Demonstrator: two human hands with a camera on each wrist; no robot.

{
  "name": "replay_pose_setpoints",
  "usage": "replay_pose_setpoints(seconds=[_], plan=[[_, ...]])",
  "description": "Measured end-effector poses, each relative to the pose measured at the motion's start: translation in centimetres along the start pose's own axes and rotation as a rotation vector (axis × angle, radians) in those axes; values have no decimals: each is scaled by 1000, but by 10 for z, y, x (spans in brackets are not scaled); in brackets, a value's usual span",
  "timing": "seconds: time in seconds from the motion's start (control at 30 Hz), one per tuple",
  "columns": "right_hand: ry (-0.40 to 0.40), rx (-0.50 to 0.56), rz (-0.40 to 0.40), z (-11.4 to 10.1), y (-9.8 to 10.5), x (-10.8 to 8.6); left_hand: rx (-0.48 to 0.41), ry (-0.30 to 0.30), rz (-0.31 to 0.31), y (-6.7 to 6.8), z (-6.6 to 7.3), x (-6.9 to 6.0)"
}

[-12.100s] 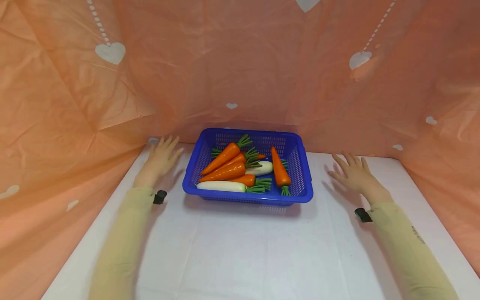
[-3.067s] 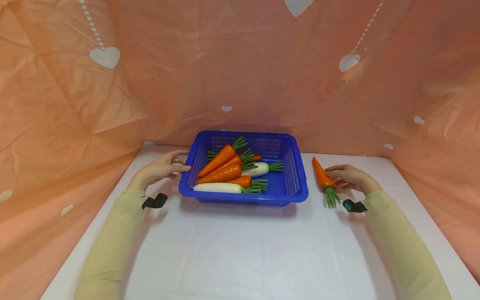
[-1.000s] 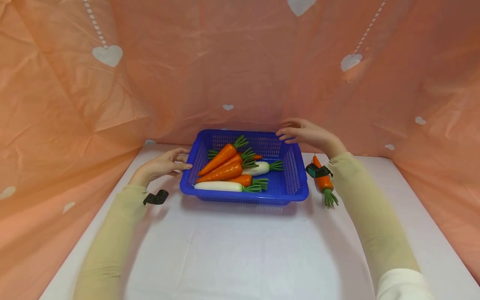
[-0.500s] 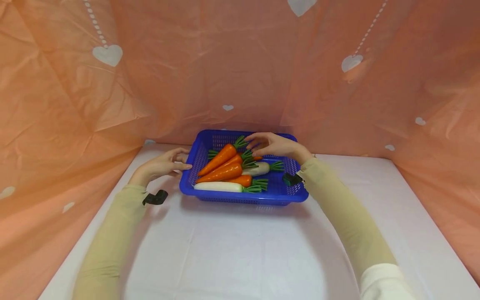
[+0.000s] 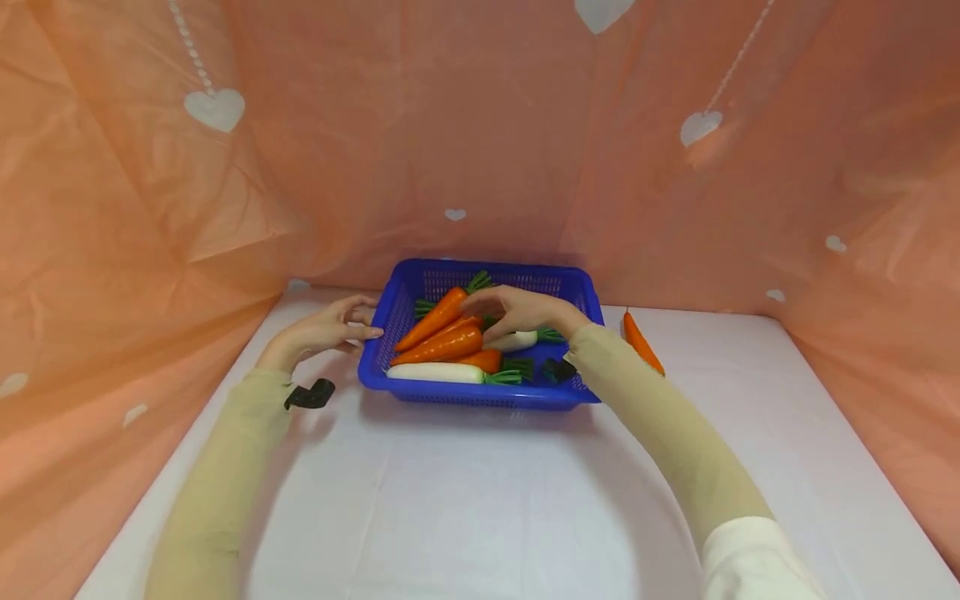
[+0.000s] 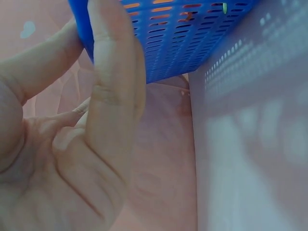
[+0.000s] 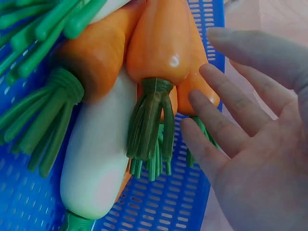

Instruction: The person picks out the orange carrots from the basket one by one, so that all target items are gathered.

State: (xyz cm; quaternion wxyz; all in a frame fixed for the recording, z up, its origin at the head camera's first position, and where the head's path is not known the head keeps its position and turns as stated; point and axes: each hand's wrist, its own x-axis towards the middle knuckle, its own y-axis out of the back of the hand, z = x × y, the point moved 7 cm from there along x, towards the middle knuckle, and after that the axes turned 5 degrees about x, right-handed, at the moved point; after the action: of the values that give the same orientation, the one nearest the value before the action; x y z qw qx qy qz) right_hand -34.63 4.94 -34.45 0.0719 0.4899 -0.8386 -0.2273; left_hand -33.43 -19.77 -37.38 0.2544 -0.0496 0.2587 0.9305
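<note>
A blue basket [image 5: 480,398] holds several orange carrots [image 5: 441,343] and white radishes [image 5: 435,372] with green stems. At its left rim, the left hand [image 5: 321,330] pinches the edge between thumb and fingers; the left wrist view shows the fingers [image 6: 113,62] against the basket's outer wall [image 6: 168,43]. Over the carrots inside, the right hand [image 5: 521,310] hovers with fingers spread and nothing held. In the right wrist view the right hand [image 7: 250,106] is beside the carrots [image 7: 161,43], above a white radish [image 7: 98,154]; whether a fingertip touches a carrot is unclear.
One carrot [image 5: 641,342] lies on the white table [image 5: 450,500] right of the basket, partly hidden by the right sleeve [image 5: 667,425]. An orange cloth [image 5: 510,150] with white hearts hangs behind and at both sides.
From beside the carrot on the table, the right hand has moved left over the basket and lower among the carrots. That carrot was in the basket in the oldest view. The left hand now grips the rim.
</note>
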Motion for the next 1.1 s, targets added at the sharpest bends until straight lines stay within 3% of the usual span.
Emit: replay_pose_setpoints(seconds=[0.53, 0.9, 1.1], plan=[[-141, -132, -45, -2, -8, 15, 1, 18, 5, 1, 5, 2], [-162, -81, -68, 4, -6, 22, 0, 31, 3, 3, 3, 3], [-195, -152, -77, 4, -8, 24, 11, 32, 4, 3, 1, 4]])
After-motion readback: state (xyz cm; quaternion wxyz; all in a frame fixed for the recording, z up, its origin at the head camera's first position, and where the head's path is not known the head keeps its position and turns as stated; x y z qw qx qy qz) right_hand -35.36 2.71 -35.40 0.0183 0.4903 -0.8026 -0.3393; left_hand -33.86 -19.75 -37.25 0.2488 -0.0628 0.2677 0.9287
